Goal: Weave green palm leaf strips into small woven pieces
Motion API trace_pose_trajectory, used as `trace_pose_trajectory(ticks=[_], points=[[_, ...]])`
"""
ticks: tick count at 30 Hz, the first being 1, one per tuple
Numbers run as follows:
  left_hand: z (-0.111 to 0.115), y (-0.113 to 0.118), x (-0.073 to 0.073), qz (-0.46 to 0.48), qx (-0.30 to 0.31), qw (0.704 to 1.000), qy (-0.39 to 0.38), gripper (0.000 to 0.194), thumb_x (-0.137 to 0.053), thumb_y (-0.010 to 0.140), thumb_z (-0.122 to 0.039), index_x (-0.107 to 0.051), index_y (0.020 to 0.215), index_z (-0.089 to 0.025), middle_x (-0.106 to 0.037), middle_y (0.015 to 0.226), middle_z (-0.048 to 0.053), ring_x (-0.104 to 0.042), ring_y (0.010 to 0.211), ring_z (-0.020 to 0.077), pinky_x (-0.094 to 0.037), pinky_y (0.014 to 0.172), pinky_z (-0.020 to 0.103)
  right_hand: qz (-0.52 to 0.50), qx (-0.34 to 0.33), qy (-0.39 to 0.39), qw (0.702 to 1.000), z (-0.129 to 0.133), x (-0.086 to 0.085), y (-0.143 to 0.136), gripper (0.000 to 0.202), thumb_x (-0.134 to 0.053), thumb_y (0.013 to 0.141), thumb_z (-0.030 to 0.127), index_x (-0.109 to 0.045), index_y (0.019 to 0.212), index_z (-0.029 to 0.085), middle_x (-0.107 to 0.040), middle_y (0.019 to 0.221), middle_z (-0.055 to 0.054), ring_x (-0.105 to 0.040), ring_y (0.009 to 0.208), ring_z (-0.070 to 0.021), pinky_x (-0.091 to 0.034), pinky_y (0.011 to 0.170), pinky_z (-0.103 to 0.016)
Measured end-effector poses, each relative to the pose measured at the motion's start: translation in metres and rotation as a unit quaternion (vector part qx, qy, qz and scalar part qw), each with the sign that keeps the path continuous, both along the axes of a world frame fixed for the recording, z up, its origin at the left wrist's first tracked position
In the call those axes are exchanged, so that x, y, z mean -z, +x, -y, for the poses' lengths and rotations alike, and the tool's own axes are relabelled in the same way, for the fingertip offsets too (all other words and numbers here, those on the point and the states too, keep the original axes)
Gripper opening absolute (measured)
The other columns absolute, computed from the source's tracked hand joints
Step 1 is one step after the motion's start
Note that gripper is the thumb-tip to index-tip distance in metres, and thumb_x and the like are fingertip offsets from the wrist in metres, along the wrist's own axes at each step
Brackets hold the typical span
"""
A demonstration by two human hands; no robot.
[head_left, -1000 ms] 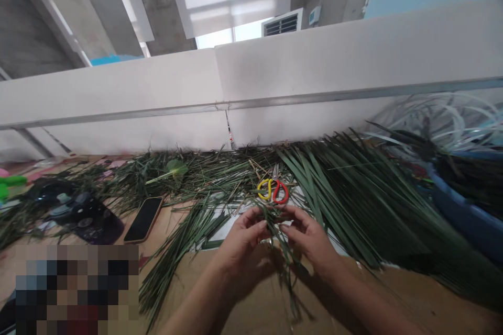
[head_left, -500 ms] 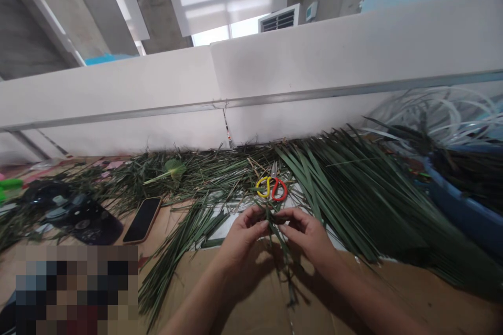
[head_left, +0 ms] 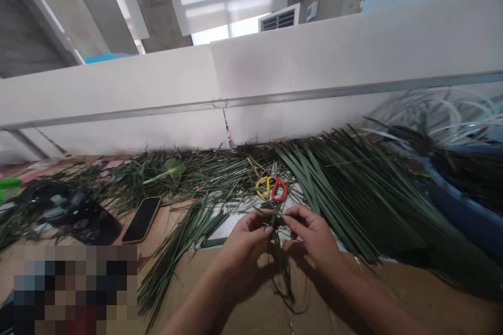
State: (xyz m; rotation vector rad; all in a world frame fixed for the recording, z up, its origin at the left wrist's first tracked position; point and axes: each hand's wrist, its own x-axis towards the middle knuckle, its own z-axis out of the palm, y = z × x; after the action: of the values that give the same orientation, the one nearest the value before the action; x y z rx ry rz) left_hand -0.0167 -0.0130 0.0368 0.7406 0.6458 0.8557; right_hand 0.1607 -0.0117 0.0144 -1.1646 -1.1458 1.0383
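Observation:
Thin green leaf strips (head_left: 280, 256), partly woven or knotted, hang between my two hands over the cardboard (head_left: 204, 298). My left hand (head_left: 253, 230) is closed, its thumb and fingers pinching the upper part of the strips. My right hand (head_left: 308, 227) pinches at the same piece from the other side, thumb against forefinger. The fingertips hide just how the strips cross. Right beyond the hands lie scissors (head_left: 274, 183) with one yellow and one red handle, blades pointing away. A bundle of cut leaf strips (head_left: 173, 256) lies left of my left hand.
Long, wide palm leaves (head_left: 353, 193) spread on the right, beside a blue tub (head_left: 459, 193). Leaf scraps (head_left: 212, 167) line the white partition (head_left: 275, 118). A phone (head_left: 142, 220) and a dark bottle (head_left: 84, 220) are on the left. A small fan-shaped leaf (head_left: 173, 169) tops the scraps.
My right hand has shifted slightly right, and both hands have turned a little. The hanging ends of the strips have swung and now hang more gathered.

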Motion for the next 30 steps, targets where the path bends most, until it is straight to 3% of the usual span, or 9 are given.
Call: trace_pose_trajectory(ticks=[4, 12, 16, 23, 30], points=[[-0.003, 0.0, 0.001, -0.02, -0.024, 0.999, -0.037, 0.039, -0.079, 0.073, -0.021, -0.069, 0.111, -0.023, -0.068, 0.106, 0.008, -0.065, 0.091, 0.022, -0.051, 0.071, 0.029, 0.023, -0.002, 0.008, 1.0, -0.001, 0.005, 0.001, 0.031, -0.074, 0.079, 0.051, -0.071, 0.082, 0.021, -0.064, 0.071, -0.001, -0.053, 0.059, -0.0162, -0.043, 0.055, -0.028], [-0.011, 0.002, 0.007, -0.033, -0.087, 0.994, -0.064, 0.033, -0.088, 0.069, -0.029, -0.064, 0.091, -0.022, -0.066, 0.092, 0.0, -0.058, 0.075, 0.0135, -0.047, 0.065, 0.024, 0.148, -0.015, 0.09, 0.985, 0.006, 0.008, -0.003, 0.015, -0.066, 0.089, 0.036, -0.074, 0.085, 0.023, -0.069, 0.08, -0.002, -0.06, 0.075, -0.02, -0.045, 0.069, -0.03], [-0.01, -0.001, 0.007, -0.043, -0.073, 0.994, -0.066, 0.034, -0.089, 0.07, -0.035, -0.064, 0.089, -0.022, -0.068, 0.088, 0.001, -0.059, 0.074, 0.0151, -0.05, 0.065, 0.028, 0.177, -0.021, 0.095, 0.979, 0.008, 0.008, -0.004, 0.015, -0.064, 0.09, 0.034, -0.073, 0.083, 0.023, -0.067, 0.079, -0.001, -0.059, 0.073, -0.0189, -0.043, 0.066, -0.029], [-0.028, -0.006, 0.02, -0.056, -0.063, 0.996, -0.004, 0.04, -0.094, 0.059, -0.024, -0.069, 0.089, -0.017, -0.073, 0.082, 0.006, -0.065, 0.072, 0.0169, -0.051, 0.07, 0.029, 0.196, -0.032, 0.061, 0.978, 0.009, 0.008, -0.003, 0.017, -0.064, 0.088, 0.036, -0.072, 0.083, 0.022, -0.068, 0.077, -0.001, -0.061, 0.073, -0.0197, -0.044, 0.065, -0.029], [-0.024, -0.005, 0.022, -0.059, -0.016, 0.998, -0.018, 0.033, -0.086, 0.071, -0.028, -0.073, 0.1, -0.02, -0.071, 0.082, 0.004, -0.063, 0.068, 0.0153, -0.048, 0.067, 0.028, 0.172, -0.016, 0.051, 0.984, 0.007, 0.011, -0.003, 0.019, -0.067, 0.087, 0.039, -0.073, 0.084, 0.021, -0.069, 0.076, -0.002, -0.061, 0.07, -0.0199, -0.046, 0.065, -0.03]])
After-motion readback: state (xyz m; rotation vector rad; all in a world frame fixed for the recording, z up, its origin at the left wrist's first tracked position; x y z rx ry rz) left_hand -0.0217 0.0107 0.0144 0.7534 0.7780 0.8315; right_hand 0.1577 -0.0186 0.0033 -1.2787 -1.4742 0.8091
